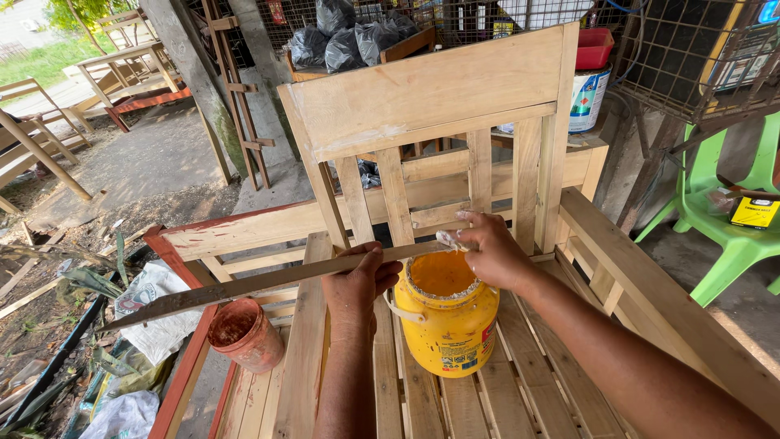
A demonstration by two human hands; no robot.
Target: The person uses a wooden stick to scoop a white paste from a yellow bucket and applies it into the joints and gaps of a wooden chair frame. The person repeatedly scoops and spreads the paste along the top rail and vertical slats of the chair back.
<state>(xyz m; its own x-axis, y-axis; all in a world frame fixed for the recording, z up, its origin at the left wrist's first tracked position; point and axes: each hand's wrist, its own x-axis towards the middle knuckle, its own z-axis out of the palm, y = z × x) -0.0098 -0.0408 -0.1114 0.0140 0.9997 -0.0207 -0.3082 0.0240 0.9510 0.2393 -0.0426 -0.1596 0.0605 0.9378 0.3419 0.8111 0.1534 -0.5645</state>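
Stick (244,286), a long flat wooden strip, runs from lower left of frame up to centre, resting across the mouth of the yellow jug (448,319). Left hand (357,284) grasps it near its right end; right hand (491,248) pinches a small pale scrap (449,241) against the tip, above the jug. Judgement: keeping the tip over the opening and the strip steady should let any drips fall back inside. Jug sits centre on the slatted wooden seat (520,390), top cut open, rim crusted, contents hidden. Reddish pot (245,333) lower left, inside stained reddish, contents unclear
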